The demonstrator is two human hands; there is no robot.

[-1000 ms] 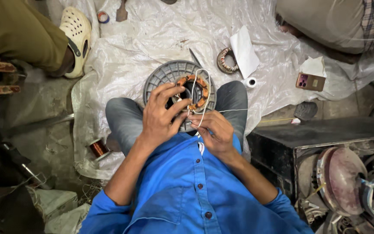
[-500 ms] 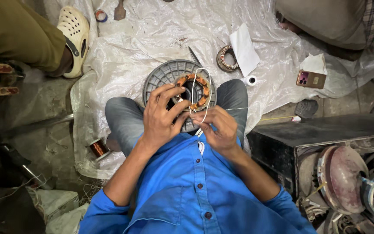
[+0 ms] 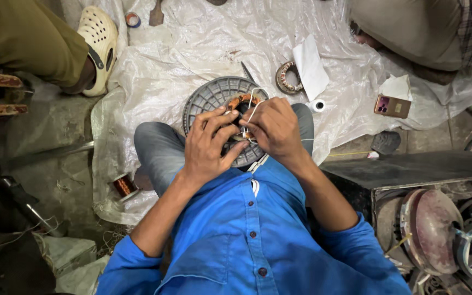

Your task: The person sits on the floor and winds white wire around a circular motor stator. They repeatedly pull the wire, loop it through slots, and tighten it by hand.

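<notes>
Crinkled white plastic sheeting [image 3: 192,49] covers the floor beneath us. Our left hand [image 3: 208,145] steadies the grey ribbed round motor housing [image 3: 208,98] on our knees, fingers curled against its copper-wound core. Our right hand [image 3: 274,128] pinches thin white thread [image 3: 253,104], grip closed. Farther off lie a copper wire spool [image 3: 122,186] and a wound coil ring [image 3: 288,77].

Crinkled white plastic sheet [image 3: 203,43] over floor

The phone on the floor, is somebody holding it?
No, the phone lies alone on the plastic sheet, away from both hands, which are on the round motor part.
</notes>
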